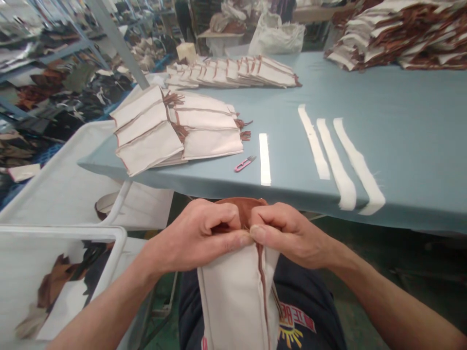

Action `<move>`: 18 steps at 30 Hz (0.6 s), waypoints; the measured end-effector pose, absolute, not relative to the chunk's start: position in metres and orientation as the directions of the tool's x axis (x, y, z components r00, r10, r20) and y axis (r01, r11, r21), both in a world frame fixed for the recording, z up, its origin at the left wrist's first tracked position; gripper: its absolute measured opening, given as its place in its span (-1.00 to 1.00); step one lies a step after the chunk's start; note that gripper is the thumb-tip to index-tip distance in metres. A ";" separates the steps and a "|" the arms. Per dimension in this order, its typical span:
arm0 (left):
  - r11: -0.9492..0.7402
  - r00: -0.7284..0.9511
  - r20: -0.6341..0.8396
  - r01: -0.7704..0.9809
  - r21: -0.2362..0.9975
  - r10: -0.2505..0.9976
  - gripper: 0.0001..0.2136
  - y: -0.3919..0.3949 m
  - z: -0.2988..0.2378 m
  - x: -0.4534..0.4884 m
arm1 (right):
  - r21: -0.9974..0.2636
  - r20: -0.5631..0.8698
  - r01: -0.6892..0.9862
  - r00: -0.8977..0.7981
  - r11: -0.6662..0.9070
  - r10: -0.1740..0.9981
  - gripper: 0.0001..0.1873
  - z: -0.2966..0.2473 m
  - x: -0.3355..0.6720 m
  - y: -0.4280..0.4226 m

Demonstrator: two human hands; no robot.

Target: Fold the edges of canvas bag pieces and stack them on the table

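My left hand [199, 236] and my right hand [288, 233] meet over my lap, both closed on the top edge of a cream canvas piece [235, 296] with brown trim [242, 206]. The thumbs press together at the seam. The fabric hangs down over my dark shirt. A brown stitched line runs down the piece's right side.
A blue-grey table [401, 126] lies ahead with a small pink thread snip [243, 164], one short white strip [264, 159] and three longer white strips [337, 158]. Stacks of cream pieces [175, 129] sit at left, more at the back. A white bin [54, 272] stands at lower left.
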State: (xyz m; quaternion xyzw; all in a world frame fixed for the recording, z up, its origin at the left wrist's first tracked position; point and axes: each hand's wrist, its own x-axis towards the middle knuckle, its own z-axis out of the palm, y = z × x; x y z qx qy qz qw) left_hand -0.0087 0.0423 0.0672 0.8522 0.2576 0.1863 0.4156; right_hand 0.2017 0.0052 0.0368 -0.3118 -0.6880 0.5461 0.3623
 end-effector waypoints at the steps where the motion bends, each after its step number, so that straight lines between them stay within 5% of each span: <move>1: -0.480 0.796 0.089 0.269 0.835 0.599 -0.68 0.043 0.068 -0.010 | -0.972 0.179 0.036 -0.524 0.232 0.833 -0.60 0.039 0.201 0.003; 9: -0.282 0.855 0.031 0.136 0.950 0.517 -0.60 0.048 0.071 -0.009 | -0.830 0.233 0.321 -0.543 0.456 0.807 -0.72 0.044 0.212 -0.011; 18: -0.219 0.773 0.002 0.178 0.959 0.635 -0.47 0.054 0.078 -0.017 | -0.699 0.453 0.380 -0.419 0.605 0.787 -0.70 0.052 0.227 -0.022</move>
